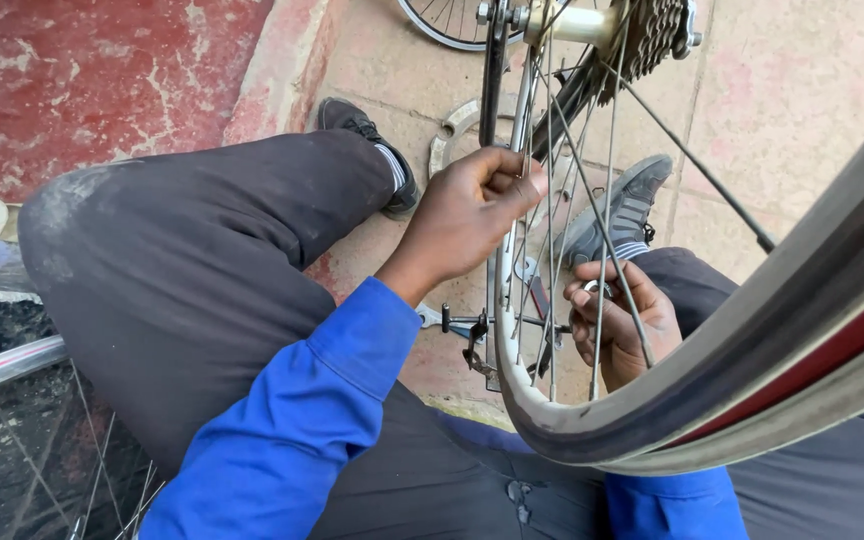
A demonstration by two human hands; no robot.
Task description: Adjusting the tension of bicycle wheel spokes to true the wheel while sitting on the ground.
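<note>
- Nearest us: the wheel rim [752, 330] with its tyre, sweeping across the lower right corner, red stripe on the side; it stands roughly upright between our knees.
- Our blue sleeves [292, 420] come in from the bottom, dark trousers under them.
- Left hand [462, 215]: the grip is closed, fingers and thumb pinched together on the spokes [552, 180] near the middle of the wheel, steadying them.
- Right hand [617, 325]: sits behind the spokes, fingers curled shut around a small silvery metal part [597, 290], thumb on top; we cannot tell what the part is, too small and half hidden.
- Sprocket cluster [652, 35] and hub axle at the top of the view, so the wheel is a rear one.
- On the paved floor [752, 100] below the wheel: a spanner [452, 322] just beside the rim, a flat grey ring-shaped piece [452, 135] near our left shoe [367, 140], right shoe [622, 205] seen through the spokes.
- Second wheel [12, 400] at the lower left, well apart from the hands; a pale sandal at the left edge.
- Risk, as we judge it: the small part is held only by fingertips behind crossing spokes, so a slip could drop it to the floor among the tools.
- Risk: fingers are threaded between spokes; if the wheel turns or tips, they may get pinched.
- Risk: the wheel rests only on our hold, so easing the left hand could let it lean.
</note>
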